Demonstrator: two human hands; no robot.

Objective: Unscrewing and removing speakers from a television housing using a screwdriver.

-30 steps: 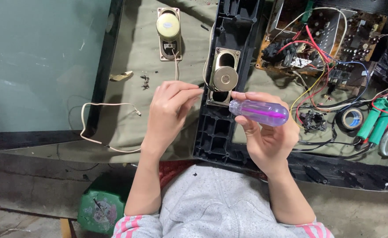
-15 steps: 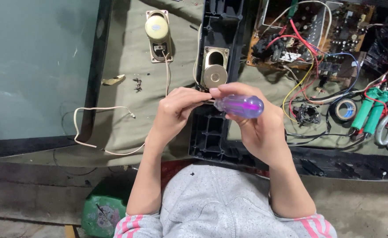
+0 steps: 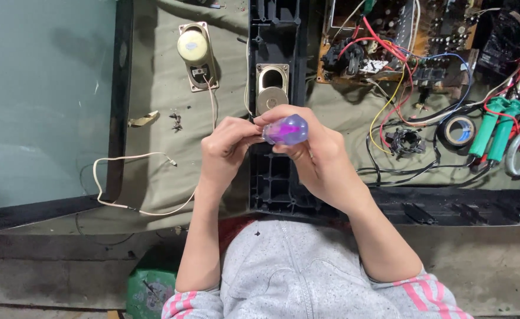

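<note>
My right hand [image 3: 322, 162] grips a screwdriver by its clear purple handle [image 3: 286, 130], the handle's butt turned toward the camera. My left hand [image 3: 227, 147] is closed at the tool's front end, fingertips pinched together where the shaft is hidden. Both hands hover over a long black plastic frame [image 3: 277, 177], just below an oval speaker [image 3: 271, 88] set in that frame. What the left fingers pinch cannot be made out.
A second oval speaker [image 3: 193, 53] lies on the olive cloth with a beige wire loop [image 3: 130, 183] trailing left. A glass screen panel [image 3: 41, 100] fills the left. A circuit board [image 3: 390, 41] with coloured wires, a tape roll [image 3: 459, 131], green-handled pliers [image 3: 496, 133] lie right.
The screwdriver has swung from lying sideways in my right hand to pointing away, handle end toward the camera. My left hand has closed in on its tip and both hands drew together.
</note>
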